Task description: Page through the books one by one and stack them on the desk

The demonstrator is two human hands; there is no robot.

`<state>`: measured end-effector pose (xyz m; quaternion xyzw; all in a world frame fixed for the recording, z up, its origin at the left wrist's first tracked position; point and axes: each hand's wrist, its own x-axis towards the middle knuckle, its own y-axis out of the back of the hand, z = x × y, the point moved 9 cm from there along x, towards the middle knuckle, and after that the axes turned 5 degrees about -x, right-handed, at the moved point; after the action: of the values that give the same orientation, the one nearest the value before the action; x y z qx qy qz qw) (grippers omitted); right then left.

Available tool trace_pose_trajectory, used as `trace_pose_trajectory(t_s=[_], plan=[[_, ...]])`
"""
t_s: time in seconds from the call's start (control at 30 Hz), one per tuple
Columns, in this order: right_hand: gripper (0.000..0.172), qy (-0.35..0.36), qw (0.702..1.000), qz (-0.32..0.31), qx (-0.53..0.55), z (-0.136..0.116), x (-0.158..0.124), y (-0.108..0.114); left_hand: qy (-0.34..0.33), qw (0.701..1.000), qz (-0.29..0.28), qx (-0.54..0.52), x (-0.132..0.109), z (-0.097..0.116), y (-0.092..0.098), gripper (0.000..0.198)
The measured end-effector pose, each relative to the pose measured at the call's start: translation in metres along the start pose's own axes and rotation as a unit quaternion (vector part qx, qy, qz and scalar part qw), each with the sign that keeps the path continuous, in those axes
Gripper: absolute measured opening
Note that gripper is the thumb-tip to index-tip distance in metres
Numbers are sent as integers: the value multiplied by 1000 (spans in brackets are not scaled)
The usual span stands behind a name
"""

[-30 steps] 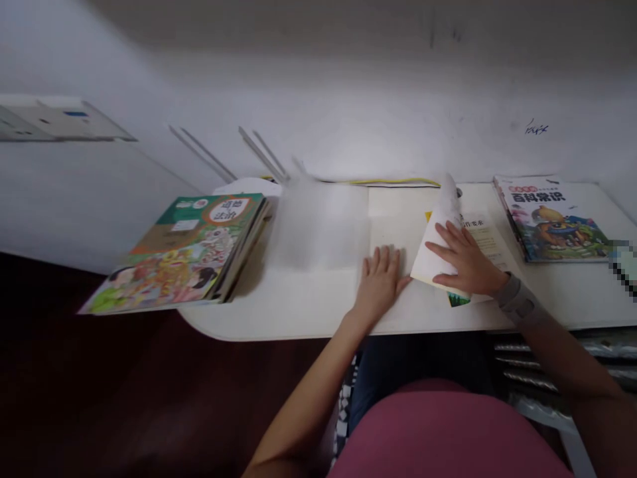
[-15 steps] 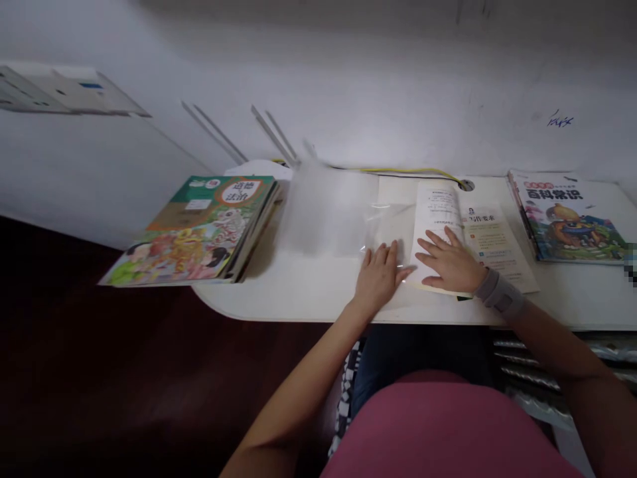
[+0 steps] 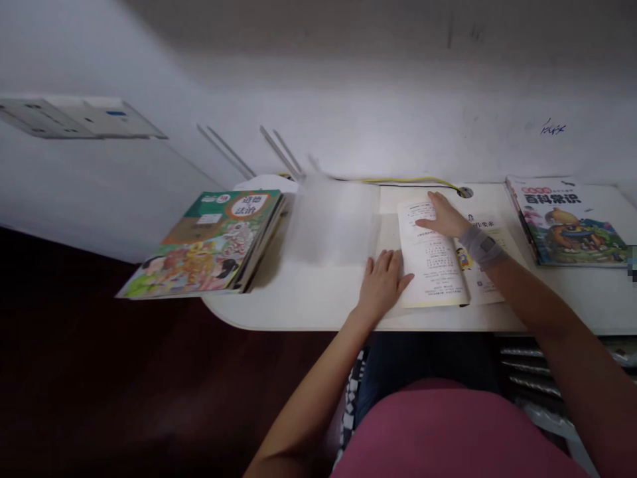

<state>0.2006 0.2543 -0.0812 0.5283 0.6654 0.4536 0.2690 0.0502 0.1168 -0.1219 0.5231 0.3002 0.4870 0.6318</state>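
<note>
Though open, book [image 3: 435, 255] lengthwise twd wall [image 3: 348, 86].

Dim, soft focus, dark corners, edges warped

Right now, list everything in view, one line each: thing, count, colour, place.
desk: one, white, along the wall.
open book: one, white pages with print, lying flat on the desk in front of the person.
clear plastic sheet: one, translucent, left of the open book.
stack of books: one, green and colourful top cover, left end of the desk, overhanging the edge.
cartoon-cover book: one, colourful, right end of the desk.
cable: one, yellow, along the back edge of the desk.
wristband: one, grey, on the right wrist.
left hand: flat on the desk at the book's left edge.
right hand: flat on the top of the book's left page.
</note>
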Motion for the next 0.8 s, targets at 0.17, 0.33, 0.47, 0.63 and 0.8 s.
trace_pose_trajectory(t_s=[0.17,0.33,0.47,0.63,0.8], plan=[[88,15,999,24,40,15,-2,-8,22,994,10,-107,3,-4,8,52],[81,4,989,89,122,40,-13,13,78,891,50,-445,20,1,24,49],[77,10,986,117,118,42,-32,32,114,659,-45,-742,38,33,12,53],[73,45,987,140,69,7,-101,58,138,574,-58,-805,54,64,9,42],[78,23,994,111,6,-14,-168,57,164,604,-18,-780,66,93,-6,42]])
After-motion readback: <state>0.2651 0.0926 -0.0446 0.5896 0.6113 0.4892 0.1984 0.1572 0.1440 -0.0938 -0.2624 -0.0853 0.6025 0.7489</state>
